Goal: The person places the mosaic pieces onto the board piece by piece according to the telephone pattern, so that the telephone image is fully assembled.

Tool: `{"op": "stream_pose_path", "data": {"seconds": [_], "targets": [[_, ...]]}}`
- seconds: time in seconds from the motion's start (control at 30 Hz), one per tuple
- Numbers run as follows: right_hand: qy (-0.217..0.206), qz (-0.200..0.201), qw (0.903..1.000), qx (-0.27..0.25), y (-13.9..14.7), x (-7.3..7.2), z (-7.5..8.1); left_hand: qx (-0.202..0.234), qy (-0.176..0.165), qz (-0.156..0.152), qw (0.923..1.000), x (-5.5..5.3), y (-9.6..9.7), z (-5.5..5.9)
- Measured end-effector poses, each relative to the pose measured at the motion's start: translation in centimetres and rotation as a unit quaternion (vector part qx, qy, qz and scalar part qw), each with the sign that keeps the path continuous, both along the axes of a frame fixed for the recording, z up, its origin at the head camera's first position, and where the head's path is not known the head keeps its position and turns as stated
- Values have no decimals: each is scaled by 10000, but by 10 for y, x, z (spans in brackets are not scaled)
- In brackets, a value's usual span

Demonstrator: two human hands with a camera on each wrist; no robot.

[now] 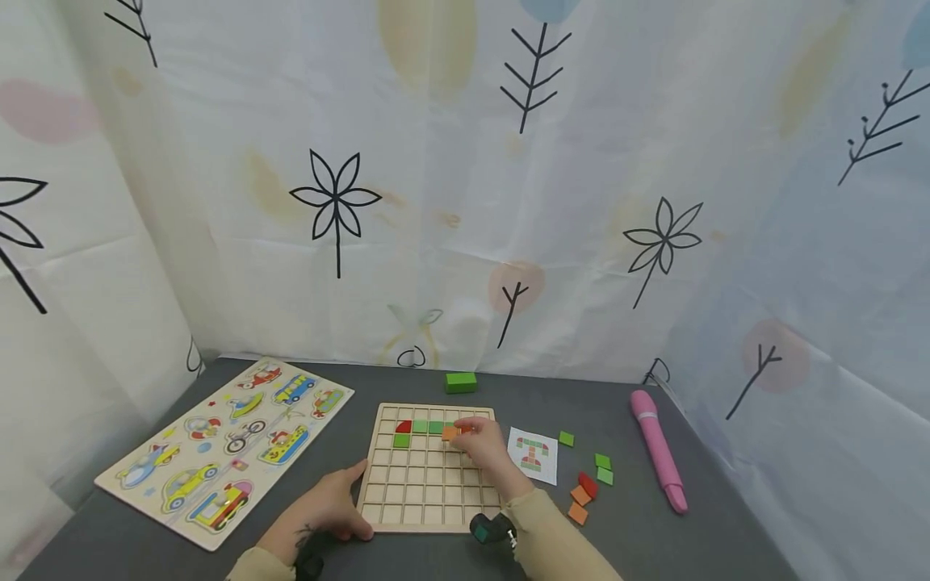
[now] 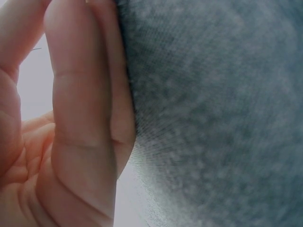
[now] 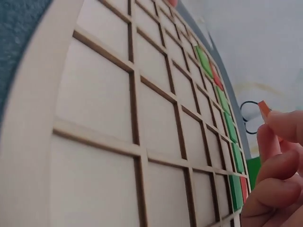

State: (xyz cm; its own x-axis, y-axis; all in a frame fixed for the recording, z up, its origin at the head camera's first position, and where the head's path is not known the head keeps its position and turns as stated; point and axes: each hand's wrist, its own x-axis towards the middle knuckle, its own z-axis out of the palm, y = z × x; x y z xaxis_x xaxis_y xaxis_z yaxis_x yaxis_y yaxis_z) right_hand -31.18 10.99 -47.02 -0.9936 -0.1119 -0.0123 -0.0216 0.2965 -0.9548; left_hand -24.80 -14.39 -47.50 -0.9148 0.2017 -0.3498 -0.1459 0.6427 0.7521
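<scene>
A wooden grid board (image 1: pixel 421 484) lies flat on the dark table, with several green tiles (image 1: pixel 435 427) and a red rounded tile (image 1: pixel 403 426) in its upper rows. Over the upper right cells, my right hand (image 1: pixel 485 446) pinches an orange square tile (image 3: pixel 263 110) between thumb and finger, raised off the board. It hides part of the board's top right; the right wrist view shows a green tile (image 3: pixel 235 191) and another red tile (image 3: pixel 244 187) there. My left hand (image 1: pixel 330 502) rests against the board's left edge, thumb at the lower left corner, fingers (image 2: pixel 83 94) extended along the table.
A white pattern card (image 1: pixel 534 476) lies right of the board, beside loose green (image 1: pixel 602 461), red (image 1: pixel 588 485) and orange tiles (image 1: pixel 577 513). Farther right is a pink wand-like object (image 1: pixel 659 452). A green block (image 1: pixel 461 382) stands behind; a vehicle puzzle board (image 1: pixel 218 452) lies left.
</scene>
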Motion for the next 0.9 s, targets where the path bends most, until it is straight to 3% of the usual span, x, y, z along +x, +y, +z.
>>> {"op": "stream_pose_path", "data": {"seconds": [0.3,0.67,0.77,0.9], "targets": [[-24,-54,9962,873,-19,-9,-5,-14,12,21,10000,1,0,1],[-57,-268,9840,1763,-29,-12,-5,-132,29,54,9999,1,1,0],[-40,-177,9870,1595,-28,-11,-5,-165,29,53,9998,2,1,1],[93,138,9973,714,-21,-7,-2,-100,29,62,9999,1,1,1]]}}
